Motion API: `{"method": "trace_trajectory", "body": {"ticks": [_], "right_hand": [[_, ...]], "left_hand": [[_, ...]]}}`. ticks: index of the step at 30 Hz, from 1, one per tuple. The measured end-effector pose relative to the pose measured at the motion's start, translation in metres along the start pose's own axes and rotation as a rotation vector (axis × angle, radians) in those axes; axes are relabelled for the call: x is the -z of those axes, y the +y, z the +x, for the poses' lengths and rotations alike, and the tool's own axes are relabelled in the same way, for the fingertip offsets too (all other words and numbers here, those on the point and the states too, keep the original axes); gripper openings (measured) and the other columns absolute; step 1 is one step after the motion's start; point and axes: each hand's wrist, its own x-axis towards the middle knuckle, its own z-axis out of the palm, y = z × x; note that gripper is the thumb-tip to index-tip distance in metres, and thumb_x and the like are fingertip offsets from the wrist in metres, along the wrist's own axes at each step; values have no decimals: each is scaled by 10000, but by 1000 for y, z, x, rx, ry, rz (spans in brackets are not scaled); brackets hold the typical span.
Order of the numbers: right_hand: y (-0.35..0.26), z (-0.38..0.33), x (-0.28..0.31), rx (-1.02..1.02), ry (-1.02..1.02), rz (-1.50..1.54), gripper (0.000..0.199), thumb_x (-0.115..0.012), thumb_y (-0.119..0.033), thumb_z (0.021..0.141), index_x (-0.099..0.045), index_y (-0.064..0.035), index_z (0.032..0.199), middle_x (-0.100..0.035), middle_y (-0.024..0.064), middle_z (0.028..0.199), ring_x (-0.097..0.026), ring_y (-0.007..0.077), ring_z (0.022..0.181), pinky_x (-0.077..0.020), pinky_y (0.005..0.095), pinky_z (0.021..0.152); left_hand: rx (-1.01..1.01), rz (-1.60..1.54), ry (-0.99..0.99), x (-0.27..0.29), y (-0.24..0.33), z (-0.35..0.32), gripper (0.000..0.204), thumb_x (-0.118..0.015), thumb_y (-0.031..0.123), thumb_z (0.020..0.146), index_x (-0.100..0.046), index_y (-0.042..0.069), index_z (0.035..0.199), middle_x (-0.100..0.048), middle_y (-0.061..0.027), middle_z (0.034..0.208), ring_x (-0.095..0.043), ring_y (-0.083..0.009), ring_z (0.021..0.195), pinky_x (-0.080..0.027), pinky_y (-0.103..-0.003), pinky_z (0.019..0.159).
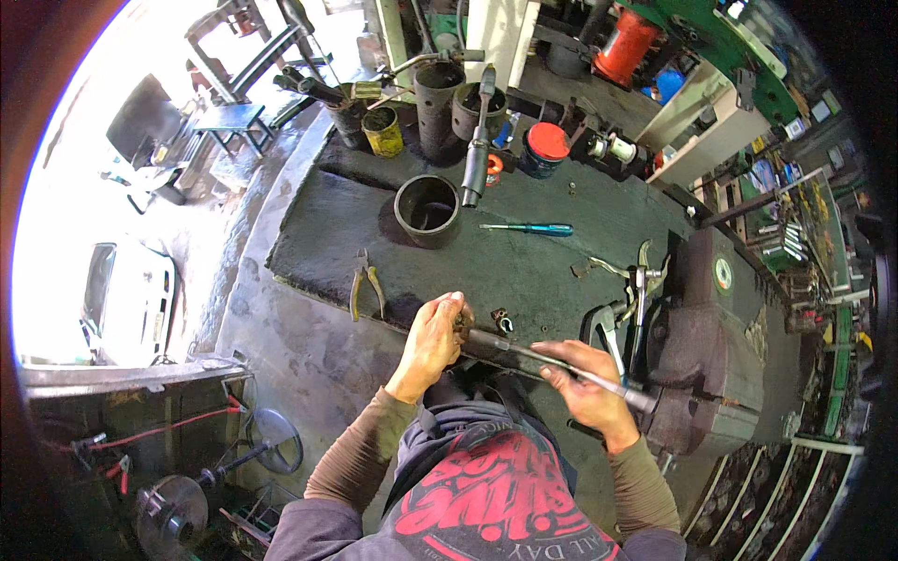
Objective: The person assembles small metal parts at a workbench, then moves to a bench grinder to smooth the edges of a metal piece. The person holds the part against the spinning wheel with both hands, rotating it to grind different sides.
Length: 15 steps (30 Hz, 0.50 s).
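A long, slim metal shaft slants across the front edge of the bench, held in both hands. My left hand is closed around its thicker left end, where a dark part shows at the fingertips. Farther along, my right hand wraps around the shaft, and the bare right end sticks out past it. Just beyond the shaft lie small metal pieces. Diagonal cutters with yellowish handles rest left of my left hand. A blue-handled screwdriver lies farther back, beside an open metal cylinder.
A large bench vise stands at the right, with locking pliers beside it. At the back are a red-lidded tub, a yellow can, tall metal tubes and an upright shaft. A wheeled machine is lower left.
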Motion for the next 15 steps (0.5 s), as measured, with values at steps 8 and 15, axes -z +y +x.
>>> {"method": "trace_trajectory", "body": {"ticks": [8, 15], "right_hand": [[-25, 3, -19, 284, 89, -589, 513, -729, -54, 751, -675, -95, 1260, -464, 53, 759, -505, 266, 719, -400, 385, 711], [-27, 12, -35, 201, 138, -373, 302, -648, -131, 921, -677, -91, 1220, -416, 10, 652, -426, 184, 554, -390, 329, 567]], "left_hand": [[151, 67, -191, 5, 27, 7, 338, -492, 372, 1053, -555, 77, 902, -400, 38, 598, -335, -58, 450, -248, -249, 403], [-583, 682, -132, 12, 27, 16, 296, -483, 227, 1040, -511, 8, 843, -499, -169, 594, -488, -329, 486, -377, -397, 484]]}}
